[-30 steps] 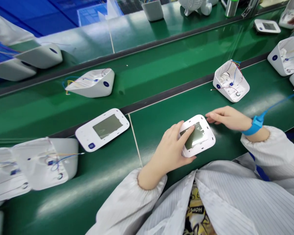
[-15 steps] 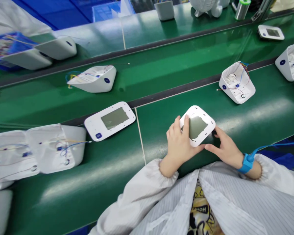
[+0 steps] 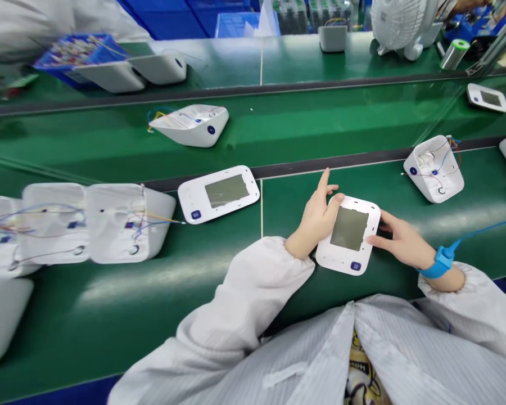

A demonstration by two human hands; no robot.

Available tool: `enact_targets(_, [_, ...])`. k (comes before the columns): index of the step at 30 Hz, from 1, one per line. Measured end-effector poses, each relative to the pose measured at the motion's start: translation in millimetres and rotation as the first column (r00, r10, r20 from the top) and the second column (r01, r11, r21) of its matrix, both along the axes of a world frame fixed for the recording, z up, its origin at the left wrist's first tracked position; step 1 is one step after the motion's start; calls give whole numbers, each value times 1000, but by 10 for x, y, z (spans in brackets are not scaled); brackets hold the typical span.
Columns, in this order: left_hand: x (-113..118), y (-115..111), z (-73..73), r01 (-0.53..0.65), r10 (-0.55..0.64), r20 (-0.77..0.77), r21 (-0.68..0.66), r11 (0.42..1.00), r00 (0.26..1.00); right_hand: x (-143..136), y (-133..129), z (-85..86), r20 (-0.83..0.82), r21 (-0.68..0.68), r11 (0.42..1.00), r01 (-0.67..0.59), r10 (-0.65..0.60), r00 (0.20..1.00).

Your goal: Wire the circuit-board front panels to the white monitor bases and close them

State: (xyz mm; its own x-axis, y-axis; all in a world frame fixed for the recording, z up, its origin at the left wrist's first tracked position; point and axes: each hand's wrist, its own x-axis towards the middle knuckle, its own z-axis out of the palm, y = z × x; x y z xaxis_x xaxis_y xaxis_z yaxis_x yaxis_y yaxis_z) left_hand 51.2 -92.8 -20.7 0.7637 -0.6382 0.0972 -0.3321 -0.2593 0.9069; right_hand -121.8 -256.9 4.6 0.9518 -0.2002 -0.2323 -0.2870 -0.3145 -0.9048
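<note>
White round-cornered panel, probably smooth plastic, in right hand.

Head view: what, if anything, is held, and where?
White display panel, by its right edge, in the right hand; the left hand overlaps its left edge.

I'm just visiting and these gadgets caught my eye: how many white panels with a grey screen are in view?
3: the handled panel, right of centre; a second panel lying to its left; a third panel at the upper right. Others may be hidden.
</note>
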Motion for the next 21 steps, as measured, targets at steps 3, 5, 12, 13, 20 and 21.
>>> enact_targets(3, [-142, 6, 50, -17, 17, -41, -4, 1000, 999, 30, 53, -16, 42, 118, 993, 23, -28, 999])
enact_targets(5, [-245, -8, 81, -53, 52, -88, -14, 998, 995, 118, 102, -31, 73, 169, 979, 117, -131, 989])
enact_targets(12, [-406, -91, 90, -172, 170, -105, -15, 985, 980, 527, 191, -114, 210, -352, 817, 456, -406, 890])
enact_targets(13, [-379, -104, 94, -166, 165, -95, -3, 986, 982, 549, 182, -123, 217, -367, 814, 450, -395, 892])
enact_targets(20, [-186, -160, 291, -37, -17, 290, 182, 983, 957, 441, -67, 145, 41, -683, 693, 230, -278, 960])
enact_targets(21, [-238, -114, 305, -23, -60, 374, 214, 977, 925, 406, -93, 239, -65, -742, 661, 108, -233, 970])
